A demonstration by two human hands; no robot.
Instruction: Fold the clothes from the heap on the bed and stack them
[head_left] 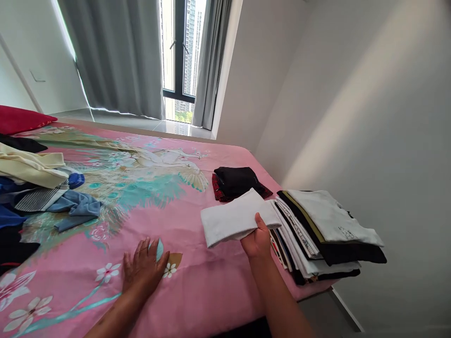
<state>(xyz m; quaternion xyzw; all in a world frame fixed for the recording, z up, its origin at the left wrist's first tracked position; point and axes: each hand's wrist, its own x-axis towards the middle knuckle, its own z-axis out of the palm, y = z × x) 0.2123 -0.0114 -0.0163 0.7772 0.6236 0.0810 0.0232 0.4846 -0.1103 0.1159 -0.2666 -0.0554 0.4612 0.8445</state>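
Note:
My right hand (pixel 256 238) grips a folded white garment (pixel 232 219) by its near edge, thumb on top and fingers hidden beneath. The cloth is held just in front of a stack of folded clothes (pixel 334 220), whose top piece is a white shirt with a small dark print. Flat on the pink bedsheet (pixel 190 300) rests my left hand (pixel 144 266), fingers spread, holding nothing. Beyond the white garment lies a small pile with a folded black garment (pixel 237 182) over a red checked cloth (pixel 219 193).
Loose clothes (pixel 38 183) in cream, blue and black lie heaped at the bed's left side. A red pillow or cushion (pixel 24 119) is at the far left corner. A grey wall (pixel 394 141) borders the right side; grey curtains (pixel 116 56) hang by the window.

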